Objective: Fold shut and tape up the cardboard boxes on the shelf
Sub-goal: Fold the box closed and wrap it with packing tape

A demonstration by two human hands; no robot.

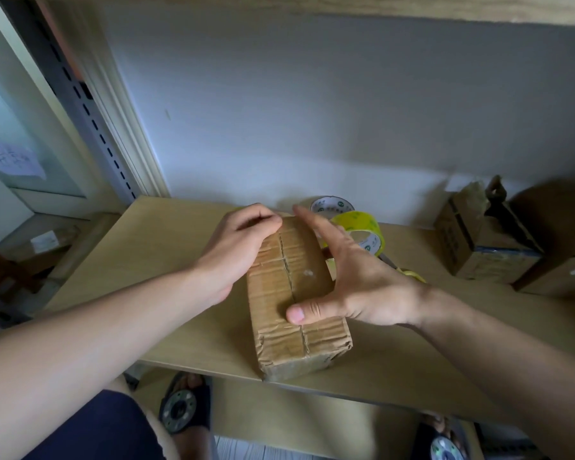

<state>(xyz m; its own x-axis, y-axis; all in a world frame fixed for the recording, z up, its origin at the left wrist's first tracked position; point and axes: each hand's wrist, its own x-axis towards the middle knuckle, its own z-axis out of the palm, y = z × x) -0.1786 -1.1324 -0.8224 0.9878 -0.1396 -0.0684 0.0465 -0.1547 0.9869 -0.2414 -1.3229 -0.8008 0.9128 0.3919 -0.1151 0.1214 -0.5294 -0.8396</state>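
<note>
**A:** Where are your fingers right now?

**B:** Your left hand has its fingers curled over the far left corner of the cardboard box, gripping it there. Your right hand is spread and relaxed: the thumb lies flat across the middle seam of the top flaps, pressing down, while the other fingers reach straight along the box's right side toward the wall. They grasp nothing.

**A:** And the box itself?

**B:** It lies lengthwise on the shelf, one short end at the front edge nearest you, the other pointing at the wall. Both top flaps are folded down and meet along the centre seam. The cardboard is creased and worn, and the near end looks glossy, as if taped, though you cannot be sure from here.

**A:** What sits around it?

**B:** Just beyond your right fingers, a yellow-tinted tape roll stands tilted on the shelf, and a second tape roll sits behind it by the wall. Yellow-handled scissors show partly past your right wrist. Well to the right stands an open box with ragged flaps, and a larger carton beside it.

**A:** Below the shelf?

**B:** Your feet in dark sandals are on the floor.
</note>
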